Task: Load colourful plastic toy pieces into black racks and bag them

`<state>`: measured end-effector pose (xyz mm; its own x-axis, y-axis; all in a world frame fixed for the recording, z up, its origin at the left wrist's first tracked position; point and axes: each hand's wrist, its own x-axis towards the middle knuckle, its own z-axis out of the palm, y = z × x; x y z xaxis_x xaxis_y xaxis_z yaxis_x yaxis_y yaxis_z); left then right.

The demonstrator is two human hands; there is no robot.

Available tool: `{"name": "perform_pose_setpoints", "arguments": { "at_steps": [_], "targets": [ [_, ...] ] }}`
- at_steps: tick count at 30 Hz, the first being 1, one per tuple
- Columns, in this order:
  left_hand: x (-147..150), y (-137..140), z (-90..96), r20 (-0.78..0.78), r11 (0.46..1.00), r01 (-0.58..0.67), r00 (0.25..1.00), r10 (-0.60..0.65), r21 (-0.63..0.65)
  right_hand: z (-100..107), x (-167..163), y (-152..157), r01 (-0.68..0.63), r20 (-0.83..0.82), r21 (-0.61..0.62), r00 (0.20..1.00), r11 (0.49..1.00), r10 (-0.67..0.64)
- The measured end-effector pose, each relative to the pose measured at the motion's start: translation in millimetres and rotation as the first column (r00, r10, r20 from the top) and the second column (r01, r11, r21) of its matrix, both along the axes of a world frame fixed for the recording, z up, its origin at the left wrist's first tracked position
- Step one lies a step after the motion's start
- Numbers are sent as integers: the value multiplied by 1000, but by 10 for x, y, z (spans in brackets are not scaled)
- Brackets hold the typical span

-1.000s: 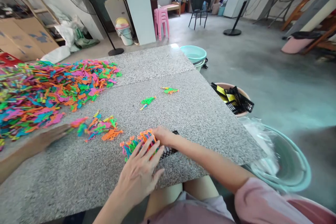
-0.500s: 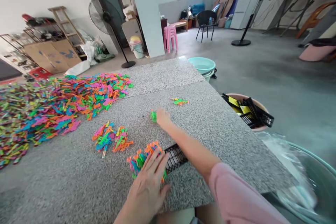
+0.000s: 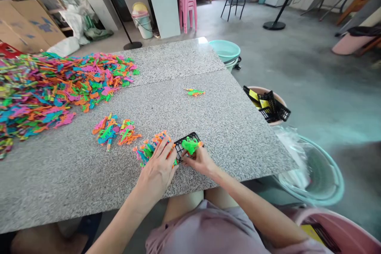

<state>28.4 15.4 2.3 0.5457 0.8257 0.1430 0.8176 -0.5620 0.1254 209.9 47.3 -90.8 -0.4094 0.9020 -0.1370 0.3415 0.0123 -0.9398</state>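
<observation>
My right hand (image 3: 202, 160) pinches a small green plastic toy (image 3: 189, 145) with an orange tip, over the right part of a black mesh basket (image 3: 179, 150). My left hand (image 3: 159, 162) lies across the basket's left part, its fingers stretched out over a row of colourful plastic toys (image 3: 145, 152). That hand covers some of the toys and part of the basket. Left of it, two small bunches of similar toys (image 3: 107, 130) lie on the speckled stone table (image 3: 160, 107). Farther off lies a green, orange and yellow toy (image 3: 195, 92) by itself.
A large heap of mixed plastic toys (image 3: 74, 83) covers the table's far left. Beyond the right edge stand a tub of black baskets (image 3: 268, 105), a green mesh basket (image 3: 324, 174) with clear plastic bags and a pink tub (image 3: 342, 222). Turquoise basins (image 3: 224, 49) stand behind.
My right hand has come back towards me with the green toy, from the middle of the table to above the basket. My left hand stays on the toys. The view has tilted down.
</observation>
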Motion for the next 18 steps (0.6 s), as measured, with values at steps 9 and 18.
{"name": "perform_pose_setpoints", "arguments": {
  "at_steps": [9,18],
  "targets": [
    [32,-11,19,44,1000,-31,999,31,-5,317,-141,174,-304,571,209,810,929,137],
    [-5,80,-188,23,994,-21,1000,18,103,414,-311,125,-372,672,187,724,909,158]
  ]
}}
